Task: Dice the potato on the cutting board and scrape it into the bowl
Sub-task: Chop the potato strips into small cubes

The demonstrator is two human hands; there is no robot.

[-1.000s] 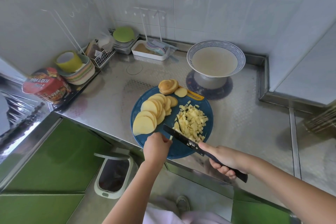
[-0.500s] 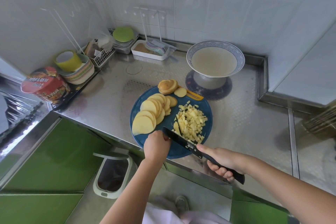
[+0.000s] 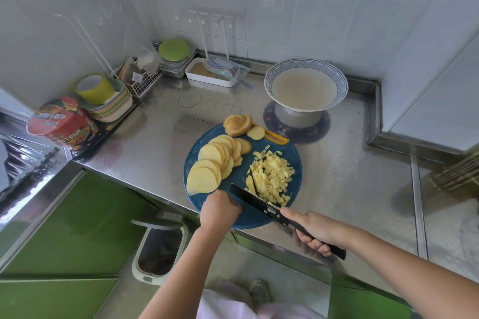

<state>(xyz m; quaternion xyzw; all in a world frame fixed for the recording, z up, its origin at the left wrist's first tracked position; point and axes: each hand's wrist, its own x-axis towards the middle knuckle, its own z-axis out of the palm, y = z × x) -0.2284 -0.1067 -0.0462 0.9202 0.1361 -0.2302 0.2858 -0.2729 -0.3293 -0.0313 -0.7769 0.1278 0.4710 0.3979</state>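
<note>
Dicing step: the right hand (image 3: 316, 233), grip closed on the handle of the black knife (image 3: 254, 202), held the blade over the round blue cutting board (image 3: 296, 163) beside heaped pale potato dice (image 3: 272, 179). What the curled left hand (image 3: 220, 211) gripped was hidden. Next, the fanned uncut slices (image 3: 215, 160) probably needed dicing before everything was scraped into the blue-rimmed bowl (image 3: 342, 85), which stood well beyond the board.

Bare forearms (image 3: 186, 264), pale pinkish-white garment (image 3: 225, 304), grey shoe (image 3: 259, 291).

Potato dice (image 3: 272, 179) heaped right, slices (image 3: 215, 160) fanned left on blue board (image 3: 242, 173)
</note>
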